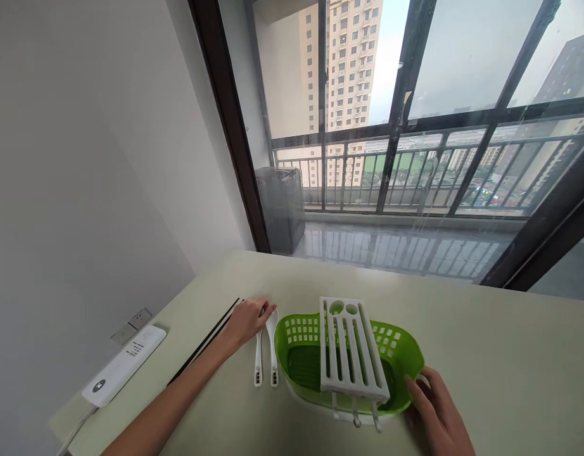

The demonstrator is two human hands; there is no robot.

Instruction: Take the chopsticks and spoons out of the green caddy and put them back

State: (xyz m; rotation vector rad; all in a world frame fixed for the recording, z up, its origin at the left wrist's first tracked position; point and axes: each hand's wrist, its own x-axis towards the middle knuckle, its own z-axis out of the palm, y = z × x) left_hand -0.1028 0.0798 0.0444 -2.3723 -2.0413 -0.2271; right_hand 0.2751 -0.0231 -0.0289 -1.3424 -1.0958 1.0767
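Centrally, green basket [400, 354]: perforated plastic drainer on the pale table [501, 354], seated in a white drip tray [315, 404] showing along its near edge; slotted floor bare where visible
White rack [349, 347]: slatted insert with two round holes at its far end, lying tilted across the basket's middle, small pegs hanging over the near rim
Spoons [266, 354]: two white ceramic soup spoons flat on the table just left of the basket, side by side, bowls away, handles toward the viewer
Chopsticks [207, 341]: dark pair lying together on the table left of the spoons, running diagonally toward the table's left edge
Left hand [247, 320]: palm down at the far ends of the spoons, fingers loosely curled and close together, fingertips [268, 310] touching the spoon bowls; wrist passing over the far part of the chopsticks; nothing lifted
Right hand [437, 411]: at the basket's near right corner, fingers slightly parted and bent, fingertips [410, 385] against the green rim; thumb side hidden, so full grip impossible to judge
Power strip [125, 365]: white, at the table's left edge, cable trailing off the near side
Wall sockets [132, 324]: on the grey wall behind the strip
Beyond: glass balcony door [415, 126] with dark frame, railing and tower blocks outside
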